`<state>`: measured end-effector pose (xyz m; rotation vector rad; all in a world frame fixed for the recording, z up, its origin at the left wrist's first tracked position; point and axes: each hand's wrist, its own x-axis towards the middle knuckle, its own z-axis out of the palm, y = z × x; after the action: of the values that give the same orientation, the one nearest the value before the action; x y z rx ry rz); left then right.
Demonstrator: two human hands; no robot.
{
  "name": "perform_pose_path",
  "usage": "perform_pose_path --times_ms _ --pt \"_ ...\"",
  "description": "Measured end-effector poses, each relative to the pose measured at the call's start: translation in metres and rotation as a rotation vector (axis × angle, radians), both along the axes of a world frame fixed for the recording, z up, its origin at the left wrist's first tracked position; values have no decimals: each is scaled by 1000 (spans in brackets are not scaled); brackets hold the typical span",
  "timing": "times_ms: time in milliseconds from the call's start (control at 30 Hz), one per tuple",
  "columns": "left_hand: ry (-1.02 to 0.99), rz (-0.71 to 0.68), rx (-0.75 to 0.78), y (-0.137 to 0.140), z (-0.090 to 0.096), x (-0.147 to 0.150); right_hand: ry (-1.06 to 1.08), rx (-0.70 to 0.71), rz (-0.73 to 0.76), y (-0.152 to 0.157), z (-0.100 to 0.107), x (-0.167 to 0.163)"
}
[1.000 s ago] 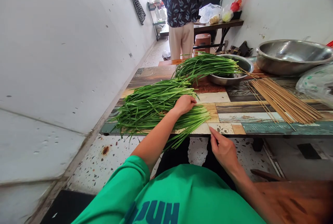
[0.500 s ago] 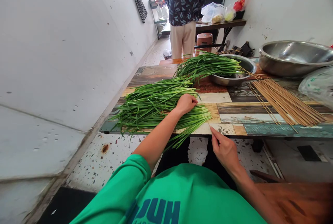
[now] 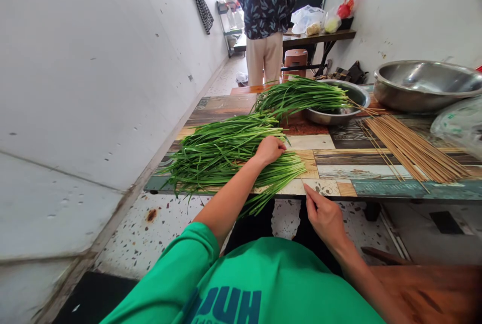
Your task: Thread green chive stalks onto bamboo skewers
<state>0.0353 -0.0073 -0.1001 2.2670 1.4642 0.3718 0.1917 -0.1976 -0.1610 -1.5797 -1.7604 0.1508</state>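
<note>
Long green garlic chives (image 3: 222, 138) lie in a loose pile on the patchwork-patterned table (image 3: 335, 171), pale stem ends towards the right. My left hand (image 3: 270, 150) rests over the stem ends with its fingers closed, pinching at the chives; the fingertips are partly hidden. Near the table's front edge, my right hand (image 3: 327, 217) is closed in a pinch. A thin light tip shows just ahead of its fingers, apparently a bamboo skewer, mostly covered by the hand. More bamboo skewers (image 3: 414, 148) are spread on the right of the table.
Threaded chives (image 3: 301, 95) lie across a metal bowl (image 3: 327, 118), skewer ends sticking out to the right. A larger metal basin (image 3: 425, 95) and a clear plastic bag (image 3: 459, 125) stand far right. Beyond the table, a person (image 3: 265, 17) stands by another table with bags.
Both hands hold the same places as before. Only a very slight shift of the view shows.
</note>
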Motion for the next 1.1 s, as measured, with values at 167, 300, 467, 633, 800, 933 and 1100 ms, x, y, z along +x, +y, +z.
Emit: perform_pose_path --times_ms 167,300,467,633,800,933,1100 --pt "-49 -2 6 0 -3 -1 -3 8 -2 0 1 -1" --pt "-77 -3 15 0 -4 -1 -7 -7 -2 0 1 0" --pt "-92 -46 14 0 -6 -2 -24 -28 -1 0 2 0" --pt "-130 -204 -26 8 -6 -6 -27 -9 -4 2 1 -1" --pt "-147 -250 -54 5 2 -8 -23 46 -13 3 -2 -3" --pt "-171 -147 -79 -5 8 -4 -59 162 -18 2 -4 -5" --pt "-442 -55 -355 -5 14 -6 -72 177 -3 2 -4 -4"
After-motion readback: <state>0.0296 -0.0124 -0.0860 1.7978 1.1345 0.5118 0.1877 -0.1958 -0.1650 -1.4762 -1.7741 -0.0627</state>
